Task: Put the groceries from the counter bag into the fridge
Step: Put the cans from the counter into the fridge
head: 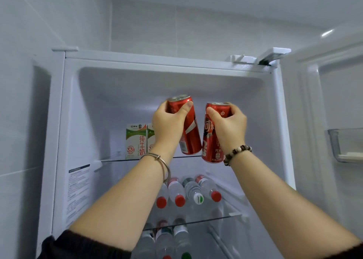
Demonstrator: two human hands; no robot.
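Gripping one red can apiece, fingers curled round the tops: left can (189, 129) in left hand (169, 123), right can (210, 139) in right hand (229, 125), bases tilted close together at the top shelf's (117, 160) front edge. Open room beyond the hands; milk cartons (136, 141) just left.

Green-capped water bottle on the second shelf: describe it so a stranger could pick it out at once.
Inside the open fridge, find the glass shelf below the milk cartons, where four water bottles lie caps outward. The green-capped water bottle is third from the left; its neighbours' caps are red.
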